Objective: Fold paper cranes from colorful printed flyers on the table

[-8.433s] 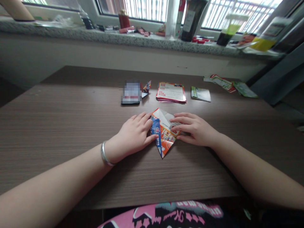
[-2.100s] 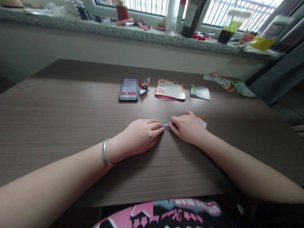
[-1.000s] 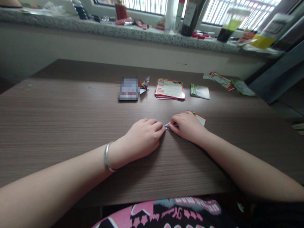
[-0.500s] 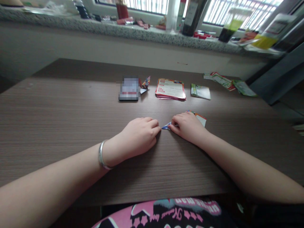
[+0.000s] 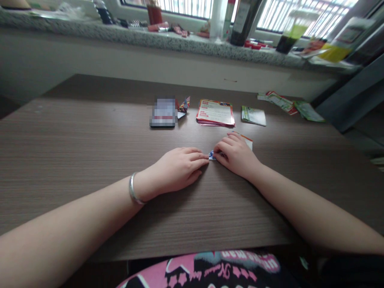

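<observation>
Folded paper (image 5: 249, 143) lies nearer you than the card stack (image 5: 215, 113), long axis slanting rightward toward it. Your right hand (image 5: 237, 155), nearer, covers and pinches it; left hand's (image 5: 179, 169) fingers touch the blue tip, grip unclear.

On the desk (image 5: 90, 140) before us, the paper (image 5: 248, 143) lies under our right hand (image 5: 238, 154), its tip at our left hand (image 5: 181, 168). Behind, left to right, we have device (image 5: 163, 113), folded figure (image 5: 184, 106) (just beside it), card stack (image 5: 215, 112), smaller stack (image 5: 253, 116) and, farther back, scraps (image 5: 282, 104).
</observation>
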Tool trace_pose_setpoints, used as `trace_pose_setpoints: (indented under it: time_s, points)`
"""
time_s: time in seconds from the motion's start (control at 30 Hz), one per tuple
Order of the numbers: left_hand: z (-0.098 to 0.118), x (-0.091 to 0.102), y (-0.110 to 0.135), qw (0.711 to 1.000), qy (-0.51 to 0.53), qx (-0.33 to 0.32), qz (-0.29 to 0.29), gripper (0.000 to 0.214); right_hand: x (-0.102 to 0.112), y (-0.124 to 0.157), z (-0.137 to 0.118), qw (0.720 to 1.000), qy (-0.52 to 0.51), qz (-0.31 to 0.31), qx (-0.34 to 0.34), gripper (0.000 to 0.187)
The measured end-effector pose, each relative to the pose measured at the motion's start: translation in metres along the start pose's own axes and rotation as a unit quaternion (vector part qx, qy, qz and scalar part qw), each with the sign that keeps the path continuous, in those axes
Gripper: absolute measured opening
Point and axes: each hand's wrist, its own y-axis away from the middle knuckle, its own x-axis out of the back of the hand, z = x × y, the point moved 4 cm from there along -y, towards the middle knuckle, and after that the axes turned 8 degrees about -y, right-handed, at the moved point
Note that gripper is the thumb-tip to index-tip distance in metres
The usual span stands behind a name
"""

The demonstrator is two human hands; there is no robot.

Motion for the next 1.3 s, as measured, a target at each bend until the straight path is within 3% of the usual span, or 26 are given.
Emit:
trace_pose_setpoints:
  time_s: [0.17,0.3,0.57,0.73,1.0,1.3]
  points:
    - [0.003,0.004,-0.002,0.998,-0.018,0.04,-0.037,0.033,0.006,0.005,-0.004,0.991,0.011,0.048,0.121,0.018]
    - [0.005,0.004,-0.003,0.996,-0.034,0.056,-0.066,0.034,0.005,0.008,-0.01,0.984,0.056,0.03,0.165,0.022]
    - [0.004,0.002,-0.003,0.996,-0.031,0.064,-0.056,0.034,0.008,0.011,-0.028,0.985,0.097,-0.041,0.14,0.026]
    - [0.004,0.003,-0.002,0.998,-0.017,0.05,-0.032,0.036,0.006,0.015,-0.031,0.991,0.068,-0.068,0.096,0.027]
    - [0.0,0.005,-0.001,0.997,-0.007,0.039,-0.062,0.035,0.003,0.017,-0.02,0.996,0.004,-0.078,0.053,0.029]
    - [-0.007,0.006,0.001,0.995,0.007,0.026,-0.091,0.036,0.003,0.019,-0.021,0.995,0.012,-0.09,0.043,0.031]
